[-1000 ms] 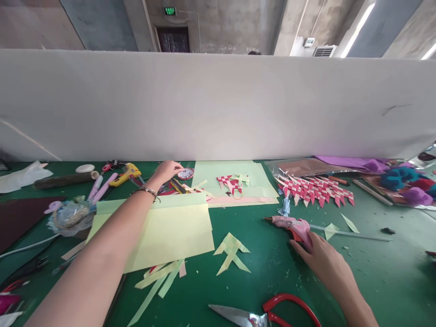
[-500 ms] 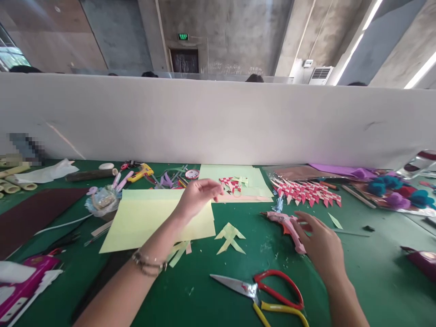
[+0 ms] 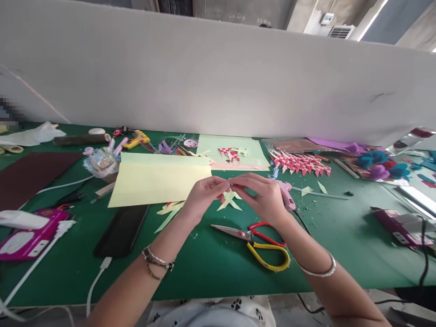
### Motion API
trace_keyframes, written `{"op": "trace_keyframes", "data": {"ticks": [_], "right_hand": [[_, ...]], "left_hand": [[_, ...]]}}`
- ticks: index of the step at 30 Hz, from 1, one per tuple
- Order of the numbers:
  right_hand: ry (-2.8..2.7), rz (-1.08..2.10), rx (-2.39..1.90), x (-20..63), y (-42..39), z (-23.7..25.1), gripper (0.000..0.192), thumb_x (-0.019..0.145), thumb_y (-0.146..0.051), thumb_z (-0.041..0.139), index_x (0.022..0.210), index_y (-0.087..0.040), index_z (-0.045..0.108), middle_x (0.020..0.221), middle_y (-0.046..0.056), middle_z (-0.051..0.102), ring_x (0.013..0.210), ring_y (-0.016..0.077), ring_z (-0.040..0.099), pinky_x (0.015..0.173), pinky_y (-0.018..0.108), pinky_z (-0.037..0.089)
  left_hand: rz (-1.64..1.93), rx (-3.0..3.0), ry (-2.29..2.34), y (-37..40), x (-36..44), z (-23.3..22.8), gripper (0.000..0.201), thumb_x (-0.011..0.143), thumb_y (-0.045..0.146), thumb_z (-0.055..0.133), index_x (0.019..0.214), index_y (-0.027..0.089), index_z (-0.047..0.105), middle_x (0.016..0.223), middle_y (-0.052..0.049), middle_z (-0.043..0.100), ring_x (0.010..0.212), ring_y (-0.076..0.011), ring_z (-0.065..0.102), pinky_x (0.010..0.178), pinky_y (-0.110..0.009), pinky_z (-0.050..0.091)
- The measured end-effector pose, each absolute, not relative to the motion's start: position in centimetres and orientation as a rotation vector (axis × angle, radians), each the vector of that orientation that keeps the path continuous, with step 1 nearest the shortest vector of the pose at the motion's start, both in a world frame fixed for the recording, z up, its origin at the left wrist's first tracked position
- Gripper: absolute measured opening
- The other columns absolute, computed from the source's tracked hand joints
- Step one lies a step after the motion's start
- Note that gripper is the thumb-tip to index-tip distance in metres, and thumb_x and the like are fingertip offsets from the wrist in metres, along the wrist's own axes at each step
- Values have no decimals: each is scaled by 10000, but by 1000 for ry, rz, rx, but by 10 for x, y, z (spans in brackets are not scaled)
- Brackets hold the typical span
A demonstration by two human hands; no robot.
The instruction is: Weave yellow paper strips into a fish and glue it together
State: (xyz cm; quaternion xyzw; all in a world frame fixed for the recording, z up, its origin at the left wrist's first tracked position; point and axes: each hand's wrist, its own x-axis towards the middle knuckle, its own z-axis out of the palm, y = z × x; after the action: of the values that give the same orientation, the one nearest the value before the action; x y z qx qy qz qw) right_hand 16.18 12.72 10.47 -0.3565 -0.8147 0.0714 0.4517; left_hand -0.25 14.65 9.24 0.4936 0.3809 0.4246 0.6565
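Note:
My left hand (image 3: 206, 196) and my right hand (image 3: 261, 196) meet fingertip to fingertip over the middle of the table. Both are pinched closed around something too small to make out. Just behind the fingers lies a woven pale green paper piece (image 3: 230, 200), partly covered by them. A pink glue gun (image 3: 287, 195) lies behind my right hand, which hides part of it. Below the hands rest scissors (image 3: 250, 235) with one red and one yellow handle. Left of my left hand is a pale yellow paper sheet (image 3: 160, 179).
A black phone (image 3: 121, 231) with a white cable sits at front left. Magenta power strips (image 3: 37, 234) stand on both sides. Red-and-white woven paper strips (image 3: 299, 162) lie at back right. A yellow glue gun (image 3: 136, 139) is at back left. A white partition (image 3: 218, 72) borders the table.
My right hand has moved left from beside the pink glue gun to meet my left hand. My left hand has come down slightly. The view has tilted downward.

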Motion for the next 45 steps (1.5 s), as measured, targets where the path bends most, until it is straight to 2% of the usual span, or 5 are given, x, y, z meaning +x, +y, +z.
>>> {"op": "trace_keyframes", "data": {"ticks": [6,10,16,34,45], "right_hand": [[-1970,295,-1015,168,139,91,136,830,-187,541,908,-206,652,809,9,657,690,104,614,631,220,523],[-1809,417,-1182,178,158,55,129,808,-254,565,884,-204,657,830,28,645,683,130,607,654,276,525],[-1981,433,-1333,186,183,11,142,807,-265,559,871,-200,668,879,53,596,716,153,572,605,280,469],[-2151,463,-1369,184,197,-13,183,807,-228,531,896,-208,690,910,61,569,840,181,558,699,304,470],[-2139,266,-1354,182,187,-5,242,853,-195,454,989,-183,654,1035,105,543,940,212,534,805,351,468]], "left_hand": [[965,1235,937,152,0,75,298,737,446,624,832,166,660,769,-22,645,519,-74,509,577,-243,453],[896,1833,1180,154,-5,48,273,850,368,499,970,177,652,920,-59,652,684,-138,595,641,-266,476],[342,2758,1333,146,-3,10,332,877,262,484,1176,132,545,1133,-126,577,955,-244,571,741,-346,465],[231,2827,1324,144,-1,7,371,883,358,465,1161,120,526,1095,-123,566,979,-249,515,781,-352,419],[200,2854,1326,146,-1,6,387,894,356,443,1169,95,522,1120,-132,562,985,-253,511,792,-352,419]]}}
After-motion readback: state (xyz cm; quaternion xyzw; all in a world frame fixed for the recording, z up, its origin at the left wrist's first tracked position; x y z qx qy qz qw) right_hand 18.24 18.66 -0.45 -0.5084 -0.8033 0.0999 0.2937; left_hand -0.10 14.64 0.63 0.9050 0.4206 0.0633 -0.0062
